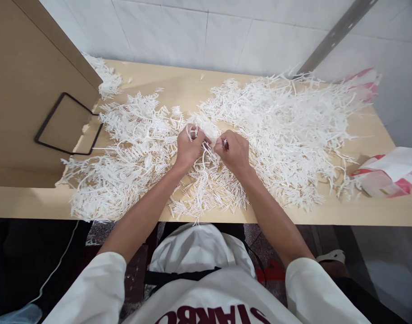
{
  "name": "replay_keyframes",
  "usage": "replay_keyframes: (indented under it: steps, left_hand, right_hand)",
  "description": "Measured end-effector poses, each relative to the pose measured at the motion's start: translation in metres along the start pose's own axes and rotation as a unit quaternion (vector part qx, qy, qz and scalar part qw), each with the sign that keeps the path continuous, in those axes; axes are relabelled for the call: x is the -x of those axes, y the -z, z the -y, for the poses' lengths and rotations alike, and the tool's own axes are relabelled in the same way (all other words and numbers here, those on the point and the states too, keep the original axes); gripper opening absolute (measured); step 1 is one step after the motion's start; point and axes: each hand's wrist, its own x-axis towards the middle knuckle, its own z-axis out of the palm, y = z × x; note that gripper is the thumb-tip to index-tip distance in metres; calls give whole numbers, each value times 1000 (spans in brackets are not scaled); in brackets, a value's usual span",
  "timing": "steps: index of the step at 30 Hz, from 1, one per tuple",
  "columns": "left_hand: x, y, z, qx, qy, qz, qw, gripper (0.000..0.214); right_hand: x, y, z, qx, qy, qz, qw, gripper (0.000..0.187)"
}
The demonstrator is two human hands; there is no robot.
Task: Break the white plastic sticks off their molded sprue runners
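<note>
Thin white branching pieces, seemingly plastic, lie in a large heap on the right of the wooden tabletop and in a looser spread on the left. Between them, my left hand is closed, its curled fingers round a white branching piece with a curved strand showing at the thumb. My right hand faces it, only a little apart, thumb and forefinger pinched on white strands whose ends poke out. Many short white sticks lie below both hands near the table's front edge. Exactly how many pieces the fingers hold is hidden.
A large cardboard box stands at the left, with a black wire frame against it. A pink-and-white plastic bag lies at the right end of the table. A tiled wall with a metal upright closes off the back.
</note>
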Motion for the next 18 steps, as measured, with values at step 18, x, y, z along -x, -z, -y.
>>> replay_keyframes:
  steps: [18]
  left_hand:
    - [6,1,-9,-129,-93,69,985,16]
  right_hand:
    - [-2,-1,-5,-9,25,50,998,30]
